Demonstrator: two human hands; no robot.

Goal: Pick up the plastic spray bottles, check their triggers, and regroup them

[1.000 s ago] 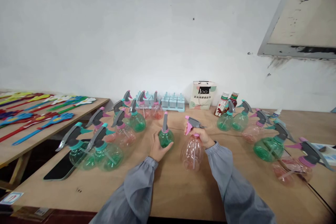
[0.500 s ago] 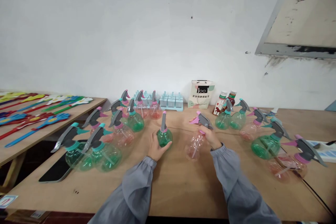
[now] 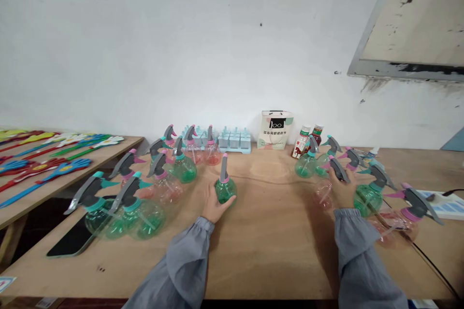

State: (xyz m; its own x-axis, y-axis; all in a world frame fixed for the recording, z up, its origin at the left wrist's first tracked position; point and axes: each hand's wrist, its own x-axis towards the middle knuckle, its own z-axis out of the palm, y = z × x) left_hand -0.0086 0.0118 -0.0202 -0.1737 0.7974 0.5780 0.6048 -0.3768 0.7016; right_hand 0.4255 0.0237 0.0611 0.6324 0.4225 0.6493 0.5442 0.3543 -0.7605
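Note:
My left hand (image 3: 214,201) curls round the green spray bottle (image 3: 225,190), which has a pink collar and stands upright mid-table. At the right, my right hand (image 3: 341,187) grips the grey trigger head of a pink spray bottle (image 3: 324,195). That bottle is among other sprayers: a green bottle (image 3: 306,166) behind it and a green bottle with a teal collar (image 3: 368,199) to its right. On the left stands a group of several pink and green spray bottles, among them a pink bottle (image 3: 166,188) and a green bottle (image 3: 145,221).
A phone (image 3: 72,236) lies under the left group. Along the wall are light-blue ice-pop moulds (image 3: 235,141), a paper bag (image 3: 274,130) and two drink bottles (image 3: 301,142). Colourful hand-shaped clappers (image 3: 61,174) cover the left table. A black cable (image 3: 431,266) crosses the right side.
My right hand has carried the pink spray bottle from the table's middle to the right, in among the bottles there. My left hand stays on the green spray bottle.

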